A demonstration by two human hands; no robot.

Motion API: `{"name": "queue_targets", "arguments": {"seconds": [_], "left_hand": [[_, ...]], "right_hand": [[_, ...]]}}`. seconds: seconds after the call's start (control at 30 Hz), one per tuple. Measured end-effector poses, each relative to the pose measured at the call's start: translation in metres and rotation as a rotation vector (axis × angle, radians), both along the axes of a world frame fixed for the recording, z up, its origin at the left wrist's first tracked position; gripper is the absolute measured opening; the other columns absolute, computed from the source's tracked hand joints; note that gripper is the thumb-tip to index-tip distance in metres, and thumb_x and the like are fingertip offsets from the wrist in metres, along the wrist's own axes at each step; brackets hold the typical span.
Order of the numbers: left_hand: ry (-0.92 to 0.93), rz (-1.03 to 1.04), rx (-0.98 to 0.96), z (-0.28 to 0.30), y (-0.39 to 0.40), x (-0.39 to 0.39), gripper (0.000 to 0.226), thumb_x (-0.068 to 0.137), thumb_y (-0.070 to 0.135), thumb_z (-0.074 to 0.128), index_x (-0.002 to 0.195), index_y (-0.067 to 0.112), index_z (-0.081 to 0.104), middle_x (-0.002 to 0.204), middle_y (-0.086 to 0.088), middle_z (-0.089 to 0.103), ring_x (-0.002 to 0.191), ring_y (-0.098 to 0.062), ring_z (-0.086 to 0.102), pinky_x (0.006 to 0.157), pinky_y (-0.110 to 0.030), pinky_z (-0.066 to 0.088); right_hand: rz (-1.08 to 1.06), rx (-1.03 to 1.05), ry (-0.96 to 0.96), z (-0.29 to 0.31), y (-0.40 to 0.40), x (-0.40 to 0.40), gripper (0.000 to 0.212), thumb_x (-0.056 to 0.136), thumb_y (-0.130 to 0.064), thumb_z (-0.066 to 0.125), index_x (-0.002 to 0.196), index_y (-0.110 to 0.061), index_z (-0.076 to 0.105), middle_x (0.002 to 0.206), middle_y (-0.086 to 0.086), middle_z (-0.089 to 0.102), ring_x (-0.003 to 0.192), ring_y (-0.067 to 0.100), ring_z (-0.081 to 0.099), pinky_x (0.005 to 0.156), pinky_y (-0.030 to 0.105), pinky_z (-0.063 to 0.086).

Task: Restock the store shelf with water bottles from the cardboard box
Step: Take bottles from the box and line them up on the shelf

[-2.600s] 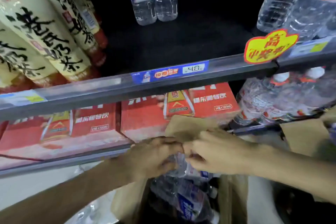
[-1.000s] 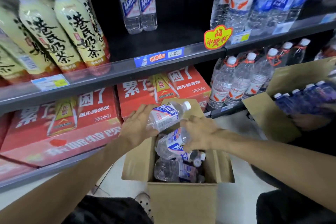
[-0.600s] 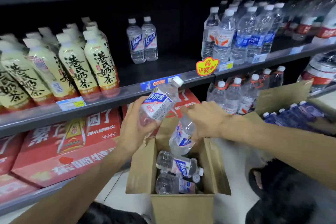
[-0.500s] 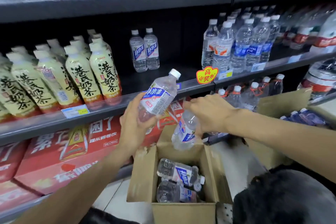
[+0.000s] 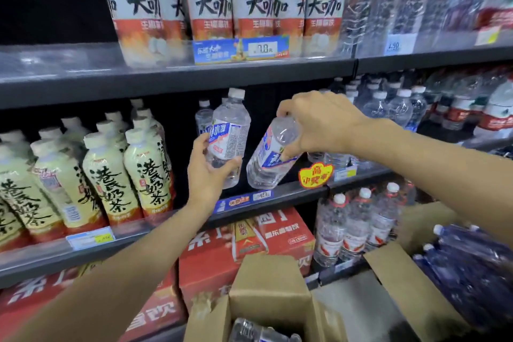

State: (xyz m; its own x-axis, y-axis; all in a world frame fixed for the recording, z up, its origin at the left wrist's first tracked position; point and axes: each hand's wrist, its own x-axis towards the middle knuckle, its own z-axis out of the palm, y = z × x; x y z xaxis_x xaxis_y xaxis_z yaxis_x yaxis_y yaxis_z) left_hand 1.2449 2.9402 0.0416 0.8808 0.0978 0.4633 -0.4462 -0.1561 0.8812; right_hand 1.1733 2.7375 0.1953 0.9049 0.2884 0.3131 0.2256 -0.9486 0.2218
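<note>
Two bottles, lifted from the box [image 5: 270,283], now reach the shelf [image 5: 291,189]: left hand [image 5: 206,172] grips one [image 5: 229,136] upright, right hand [image 5: 313,122] one [image 5: 270,155] tilted.

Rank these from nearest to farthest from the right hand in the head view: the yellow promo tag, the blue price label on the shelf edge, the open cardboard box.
1. Yellow promo tag: just below the right hand, on the shelf edge.
2. Blue price label: lower left, on the same edge.
3. Cardboard box: far below, at the frame's bottom.
</note>
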Motion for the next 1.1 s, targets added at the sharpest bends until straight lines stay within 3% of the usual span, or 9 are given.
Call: {"name": "queue_targets", "arguments": {"seconds": [0.07,0.23,0.37,0.47,0.53,0.7,0.87,1.0,1.1], "left_hand": [[0.019,0.029,0.033,0.000,-0.005,0.017,0.075,0.065,0.017,0.087,0.127,0.022,0.045,0.109,0.024,0.053,0.102,0.002,0.059,0.087,-0.013,0.047],[0.060,0.081,0.136,-0.010,-0.013,0.056,0.082,0.058,0.012,0.090,0.123,0.020,0.041,0.105,0.014,0.049,0.098,-0.004,0.055,0.093,-0.025,0.045],[0.081,0.088,0.191,-0.021,-0.026,0.080,0.092,0.059,0.012,0.089,0.134,0.016,0.035,0.126,-0.003,0.049,0.116,-0.016,0.053,0.104,-0.036,0.045],[0.099,0.163,0.284,-0.032,-0.040,0.097,0.086,0.061,0.018,0.087,0.133,0.014,0.041,0.129,-0.008,0.044,0.120,-0.023,0.049,0.099,-0.030,0.042],[0.122,0.189,0.280,-0.038,-0.050,0.106,0.079,0.061,0.018,0.088,0.127,0.013,0.043,0.125,-0.008,0.045,0.118,-0.025,0.049,0.094,-0.029,0.040],[0.199,0.203,0.220,-0.049,-0.065,0.124,0.091,0.054,0.025,0.093,0.125,0.012,0.037,0.129,-0.009,0.042,0.119,-0.025,0.048,0.098,-0.036,0.044],[0.278,0.193,0.198,-0.055,-0.076,0.139,0.108,0.049,0.030,0.094,0.134,0.008,0.032,0.136,-0.011,0.042,0.126,-0.028,0.047,0.103,-0.045,0.045],[0.327,0.136,0.187,-0.057,-0.089,0.150,0.116,0.053,0.030,0.094,0.141,0.010,0.021,0.136,-0.010,0.051,0.126,-0.029,0.051,0.103,-0.049,0.045],[0.345,0.065,0.235,-0.060,-0.094,0.156,0.111,0.067,0.035,0.086,0.149,0.019,0.012,0.138,-0.008,0.052,0.129,-0.028,0.048,0.105,-0.046,0.043]], "right_hand": [[0.001,0.004,-0.002,0.001,0.001,0.017,0.079,0.052,-0.069,0.077,0.116,-0.027,0.057,0.108,-0.001,0.061,0.096,0.029,0.061,0.064,0.032,0.037],[-0.007,-0.118,0.032,-0.017,0.004,0.061,0.075,0.059,-0.057,0.080,0.124,-0.027,0.058,0.114,0.000,0.051,0.092,0.032,0.062,0.062,0.033,0.038],[-0.029,-0.149,0.058,-0.034,0.000,0.098,0.073,0.062,-0.053,0.081,0.126,-0.026,0.057,0.121,0.003,0.052,0.101,0.032,0.062,0.064,0.033,0.040],[-0.052,-0.147,0.096,-0.046,-0.001,0.124,0.075,0.063,-0.053,0.081,0.127,-0.024,0.054,0.123,0.005,0.054,0.105,0.032,0.060,0.067,0.032,0.039],[-0.066,-0.135,0.121,-0.053,-0.003,0.139,0.074,0.063,-0.051,0.081,0.126,-0.022,0.054,0.125,0.006,0.053,0.106,0.031,0.059,0.071,0.033,0.041],[-0.088,-0.143,0.179,-0.067,-0.003,0.167,0.071,0.067,-0.046,0.081,0.127,-0.023,0.051,0.132,0.005,0.045,0.111,0.029,0.056,0.078,0.032,0.042],[-0.090,-0.154,0.182,-0.071,-0.007,0.195,0.070,0.071,-0.042,0.080,0.132,-0.024,0.051,0.138,0.004,0.041,0.116,0.031,0.054,0.082,0.032,0.044],[-0.075,-0.154,0.187,-0.077,-0.016,0.222,0.063,0.075,-0.035,0.078,0.131,-0.023,0.052,0.140,0.006,0.037,0.115,0.031,0.056,0.088,0.036,0.049],[-0.061,-0.124,0.192,-0.083,-0.027,0.244,0.061,0.079,-0.030,0.075,0.133,-0.020,0.049,0.141,0.008,0.034,0.118,0.034,0.052,0.092,0.037,0.046]]}}
